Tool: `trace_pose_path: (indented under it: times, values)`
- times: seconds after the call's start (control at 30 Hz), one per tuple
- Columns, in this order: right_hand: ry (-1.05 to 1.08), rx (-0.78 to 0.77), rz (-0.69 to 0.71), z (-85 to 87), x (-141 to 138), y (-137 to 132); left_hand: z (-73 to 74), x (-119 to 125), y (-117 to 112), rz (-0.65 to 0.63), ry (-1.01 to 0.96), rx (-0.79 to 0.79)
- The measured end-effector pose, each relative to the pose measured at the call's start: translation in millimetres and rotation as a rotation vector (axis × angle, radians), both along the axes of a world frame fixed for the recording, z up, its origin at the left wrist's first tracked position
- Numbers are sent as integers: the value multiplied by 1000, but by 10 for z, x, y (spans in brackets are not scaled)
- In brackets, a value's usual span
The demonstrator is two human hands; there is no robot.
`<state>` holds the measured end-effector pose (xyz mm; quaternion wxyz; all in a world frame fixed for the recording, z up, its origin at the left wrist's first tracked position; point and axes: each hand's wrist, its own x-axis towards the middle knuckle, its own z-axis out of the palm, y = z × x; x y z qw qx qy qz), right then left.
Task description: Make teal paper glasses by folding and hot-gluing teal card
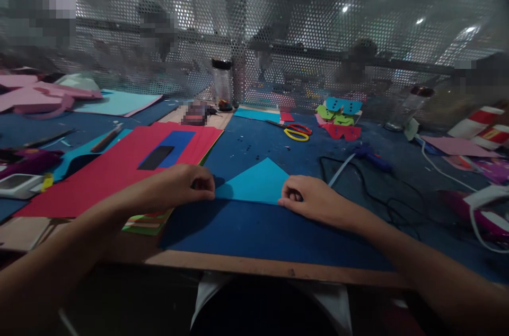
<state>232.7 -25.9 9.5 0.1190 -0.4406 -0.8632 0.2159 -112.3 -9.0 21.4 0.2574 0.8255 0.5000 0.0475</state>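
Observation:
A light blue sheet of paper (254, 182), folded into a triangle with its tip pointing away from me, lies on the blue table mat. My left hand (194, 183) pinches its left corner, fingers curled. At the right corner my right hand (304, 194) is closed, thumb and fingertips pressed on the paper's edge. Beside my left hand, a stack of red paper (115, 171) carries a blue strip (181, 148) and a black strip (157, 158). Green and other coloured sheets (147, 222) show beneath that stack.
Scissors (296, 132) with red and yellow handles lie beyond the triangle. Cut paper pieces (341, 117) are piled behind. A blue glue gun (371, 158) and its dark cable (358, 182) sit to the right. A lidded jar (222, 84) stands by the perforated metal screen (278, 50).

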Motion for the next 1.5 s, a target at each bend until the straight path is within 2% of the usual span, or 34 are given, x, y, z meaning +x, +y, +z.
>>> trace_pose_path:
  times: [0.87, 1.0, 1.1, 1.2, 1.27, 1.37, 1.5]
  values:
    - [0, -1, -5, 35, -14, -16, 139, -140, -39, -16, 94, 8]
    - [2, -2, -1, 27, -8, -9, 238, -209, -69, 4, 116, 99]
    - [0, 9, 0, 13, -5, -3, 316, -91, -82, 6, 31, 190]
    - [3, 13, 3, 0, -6, 5, 325, 198, -67, -97, -35, 80]
    - [4, 12, 6, -1, -9, 9, 288, 410, -42, -162, -61, 50]
    - [-2, 19, 5, 9, -17, 8, 191, 637, 2, -167, -39, 15]
    - [-1, 20, 2, 27, -22, -4, 36, 721, 29, -109, -82, -33]
